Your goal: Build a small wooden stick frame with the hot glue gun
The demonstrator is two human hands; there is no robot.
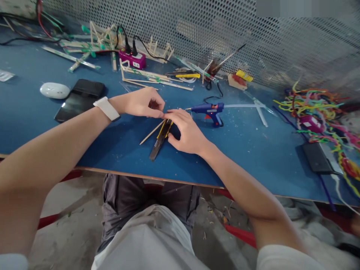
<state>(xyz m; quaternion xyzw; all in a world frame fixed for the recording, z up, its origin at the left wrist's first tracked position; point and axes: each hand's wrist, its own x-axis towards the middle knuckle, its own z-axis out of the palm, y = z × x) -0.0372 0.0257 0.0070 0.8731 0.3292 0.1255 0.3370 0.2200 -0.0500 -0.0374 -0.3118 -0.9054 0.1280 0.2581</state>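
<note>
My left hand (146, 103), with a white band on its wrist, is closed, thumb and fingertips pinched together. What it pinches is hidden where it meets my right fingertips. My right hand (185, 131) arches over a black-and-yellow utility knife (160, 144), its fingers stretched out and the thumb apart beside the knife. The knife lies slantwise on the blue table, partly covered by this hand. A thin wooden stick (152, 132) slants to the left of the knife, its upper end near both hands' fingertips. Right of the hands stands a blue glue gun (209, 109) with a clear glue stick in its back.
Behind are a purple power strip (132, 59), wooden stick frames (99, 35) and a yellow cutter (188, 75). A black phone (75, 103) and white mouse (54, 90) lie left. Colourful pipe cleaners (317, 101) and a black adapter (319, 157) are right. A perforated panel (210, 30) borders the back.
</note>
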